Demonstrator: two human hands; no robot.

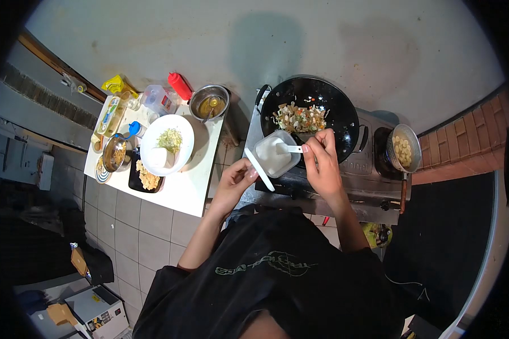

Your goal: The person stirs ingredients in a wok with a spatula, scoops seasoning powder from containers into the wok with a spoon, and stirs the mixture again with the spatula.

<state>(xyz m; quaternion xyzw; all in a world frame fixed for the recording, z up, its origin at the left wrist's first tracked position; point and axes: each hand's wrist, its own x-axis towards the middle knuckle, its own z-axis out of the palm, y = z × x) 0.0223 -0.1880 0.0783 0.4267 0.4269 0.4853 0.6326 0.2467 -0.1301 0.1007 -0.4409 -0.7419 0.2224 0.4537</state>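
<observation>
My left hand [234, 181] is closed around a clear plastic container [293, 164] and its white lid [259, 169], which stands open along the left side. White granules [270, 155] lie inside the container. Between thumb and fingers, my right hand [322, 164] pinches the handle of a small white spoon [294, 149], whose bowl end reaches into the granules. Just beyond both hands is a black wok [342, 96] on the stove, with chopped, mixed food [301, 118] in it. The container overlaps the wok's near rim from my viewpoint.
On the right burner stands a pan [417, 144] of pale round slices, its handle pointing toward me. The left table [189, 192] carries a white bowl [147, 152], a metal bowl of oil [225, 95], a red squeeze bottle [180, 86] and a black tray [134, 181].
</observation>
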